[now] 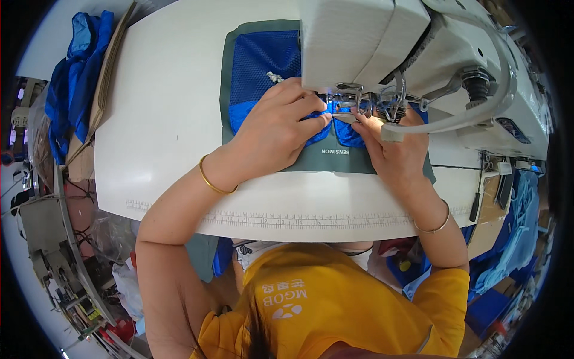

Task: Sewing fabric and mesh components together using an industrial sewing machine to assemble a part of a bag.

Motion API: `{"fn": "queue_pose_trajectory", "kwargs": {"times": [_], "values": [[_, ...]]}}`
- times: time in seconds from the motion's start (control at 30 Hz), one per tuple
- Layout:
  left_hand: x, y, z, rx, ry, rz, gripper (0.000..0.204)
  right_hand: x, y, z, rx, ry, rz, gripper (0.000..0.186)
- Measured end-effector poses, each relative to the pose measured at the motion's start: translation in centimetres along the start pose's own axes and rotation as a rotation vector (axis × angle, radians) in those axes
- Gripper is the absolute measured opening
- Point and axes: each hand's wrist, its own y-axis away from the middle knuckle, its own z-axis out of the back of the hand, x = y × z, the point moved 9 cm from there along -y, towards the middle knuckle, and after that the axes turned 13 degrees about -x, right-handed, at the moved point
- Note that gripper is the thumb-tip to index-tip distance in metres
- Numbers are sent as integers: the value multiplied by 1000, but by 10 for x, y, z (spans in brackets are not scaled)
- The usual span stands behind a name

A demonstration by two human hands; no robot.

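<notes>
A grey-green fabric panel (304, 164) lies on the white sewing table under the head of a white sewing machine (353, 48). On top of it is a blue piece with a mesh pocket (263, 60) and a whitish cord knot. My left hand (278, 128) rests over this piece, thumb and fingertips closed on its blue fabric just left of the needle area. To the right, my right hand (394, 146) pinches a blue strip (348, 134) beside the presser foot (344, 110). Some of its fingers are hidden behind the machine's metal parts.
A printed ruler scale (299, 221) runs along the front edge of the white table (167, 96). Blue fabric pieces (78, 84) hang over cardboard at the far left. Light blue straps (514, 233) and a screwdriver-like tool (476, 203) hang at the right.
</notes>
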Motion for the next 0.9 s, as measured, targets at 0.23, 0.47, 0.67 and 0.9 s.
{"fn": "queue_pose_trajectory", "kwargs": {"times": [0.23, 0.47, 0.67, 0.9], "values": [[7, 3, -4, 7, 19, 11, 25, -1, -1, -1, -31, -26, -27, 13], [7, 1, -4, 38, 22, 15, 27, -2, 0, 0, -31, 27, -27, 21], [7, 9, -4, 14, 37, -3, 28, 6, -8, 10, -110, 29, -4, 15], [12, 8, -6, 22, 45, 92, 27, 4, -7, 20, -141, -19, -38, 17]]}}
